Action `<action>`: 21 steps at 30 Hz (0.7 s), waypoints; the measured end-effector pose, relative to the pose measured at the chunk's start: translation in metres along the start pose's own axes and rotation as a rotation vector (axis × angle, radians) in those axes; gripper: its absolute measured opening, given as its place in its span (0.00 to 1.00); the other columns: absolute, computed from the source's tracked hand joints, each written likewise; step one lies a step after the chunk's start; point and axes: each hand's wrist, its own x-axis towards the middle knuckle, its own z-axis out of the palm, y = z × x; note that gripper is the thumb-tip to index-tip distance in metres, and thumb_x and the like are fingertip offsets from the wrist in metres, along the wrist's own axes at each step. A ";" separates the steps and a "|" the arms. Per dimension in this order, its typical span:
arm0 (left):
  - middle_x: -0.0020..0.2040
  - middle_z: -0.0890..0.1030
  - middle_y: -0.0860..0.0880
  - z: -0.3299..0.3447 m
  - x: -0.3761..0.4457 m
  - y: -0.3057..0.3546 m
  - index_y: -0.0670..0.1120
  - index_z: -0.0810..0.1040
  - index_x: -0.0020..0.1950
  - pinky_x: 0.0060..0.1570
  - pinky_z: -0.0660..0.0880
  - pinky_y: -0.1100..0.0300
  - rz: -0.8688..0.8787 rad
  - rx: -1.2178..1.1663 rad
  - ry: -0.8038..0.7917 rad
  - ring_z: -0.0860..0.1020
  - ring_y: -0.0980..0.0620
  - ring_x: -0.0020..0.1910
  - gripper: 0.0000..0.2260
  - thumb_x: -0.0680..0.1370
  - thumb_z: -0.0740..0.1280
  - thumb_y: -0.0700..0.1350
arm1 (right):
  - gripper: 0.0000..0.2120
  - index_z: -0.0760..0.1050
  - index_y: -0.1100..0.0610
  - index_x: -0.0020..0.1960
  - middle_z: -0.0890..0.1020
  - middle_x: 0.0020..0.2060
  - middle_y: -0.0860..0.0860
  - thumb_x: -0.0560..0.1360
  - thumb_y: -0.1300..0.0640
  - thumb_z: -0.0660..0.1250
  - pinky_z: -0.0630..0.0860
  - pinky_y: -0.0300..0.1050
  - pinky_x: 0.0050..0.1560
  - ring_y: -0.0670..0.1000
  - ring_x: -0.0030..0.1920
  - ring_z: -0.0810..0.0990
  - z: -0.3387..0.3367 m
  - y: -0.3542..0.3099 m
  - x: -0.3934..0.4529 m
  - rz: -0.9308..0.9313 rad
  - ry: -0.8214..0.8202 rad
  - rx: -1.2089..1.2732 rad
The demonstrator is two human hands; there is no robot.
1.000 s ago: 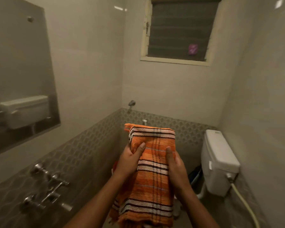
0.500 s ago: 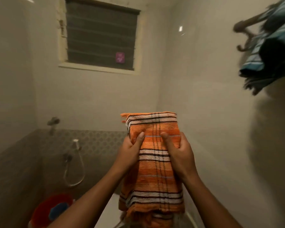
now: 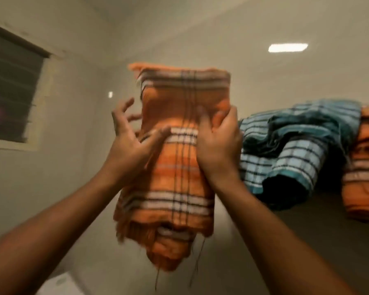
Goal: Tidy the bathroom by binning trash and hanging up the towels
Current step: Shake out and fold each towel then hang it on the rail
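Both hands raised, one on each side of a folded orange striped towel (image 3: 175,158). Right hand (image 3: 218,145): fingers curled round the towel's right edge, gripping it. Left hand (image 3: 129,141): fingers spread, thumb laid against the towel's left edge, not closed on it; blurred.

Items, largest first:
- Wall (image 3: 264,71): pale, plain, behind and above the hands.
- Orange striped towel: folded lengthwise, held upright between the hands, loose threads trailing from its lower end.
- Blue checked towel (image 3: 296,150): draped just right of the right hand; its support is hidden.
- Second orange towel (image 3: 364,167): hanging right of the blue one, partly cut by the frame edge.
- Window (image 3: 11,88): dark, well left of the left hand.

Risks, as judged: only one hand truly grips, so the folded towel may slip or unfold on the way up; crowding it beside the blue checked towel could drag that one off its perch.

Containers: none in view; no bin or trash visible.
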 end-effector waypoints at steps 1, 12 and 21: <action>0.68 0.66 0.51 0.001 0.013 0.004 0.63 0.55 0.72 0.61 0.74 0.61 0.097 0.042 -0.028 0.75 0.54 0.64 0.36 0.71 0.72 0.66 | 0.12 0.70 0.54 0.51 0.76 0.39 0.47 0.80 0.47 0.67 0.59 0.40 0.36 0.48 0.37 0.71 0.001 -0.008 0.024 -0.021 0.048 -0.032; 0.82 0.56 0.49 0.114 0.090 -0.030 0.54 0.51 0.82 0.78 0.53 0.50 0.270 0.298 -0.642 0.56 0.49 0.79 0.36 0.78 0.58 0.66 | 0.23 0.64 0.62 0.71 0.76 0.67 0.60 0.84 0.47 0.59 0.71 0.50 0.53 0.62 0.64 0.77 0.000 0.028 0.151 0.361 0.023 -0.527; 0.76 0.67 0.50 0.107 0.105 -0.019 0.53 0.62 0.78 0.71 0.64 0.58 0.293 0.199 -0.824 0.67 0.56 0.70 0.28 0.81 0.65 0.57 | 0.21 0.69 0.48 0.71 0.74 0.68 0.56 0.83 0.43 0.51 0.65 0.63 0.69 0.60 0.69 0.70 -0.012 0.015 0.116 -0.495 -0.642 -1.277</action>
